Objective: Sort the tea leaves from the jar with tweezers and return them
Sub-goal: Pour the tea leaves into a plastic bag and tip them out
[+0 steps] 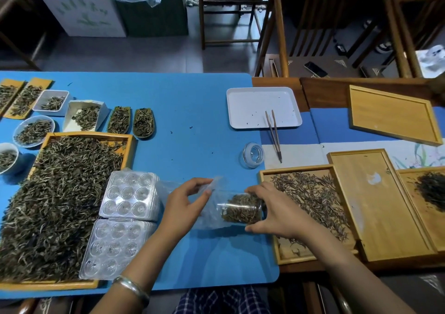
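A clear glass jar (240,211) full of brown tea leaves lies on its side on the blue mat, partly inside a clear plastic bag (212,191). My right hand (277,211) grips the jar's right end. My left hand (183,203) pinches the bag's edge at the left. The jar's glass lid (252,154) sits apart on the mat. Wooden tweezers (274,134) rest with one end in the white tray (243,102), which holds only a few leaf bits.
A big wooden tray of tea (57,205) and two clear blister moulds (130,194) lie at my left. Small dishes of tea line the far left. Wooden trays with tea (310,195) and lids fill the right. Chairs stand beyond the table.
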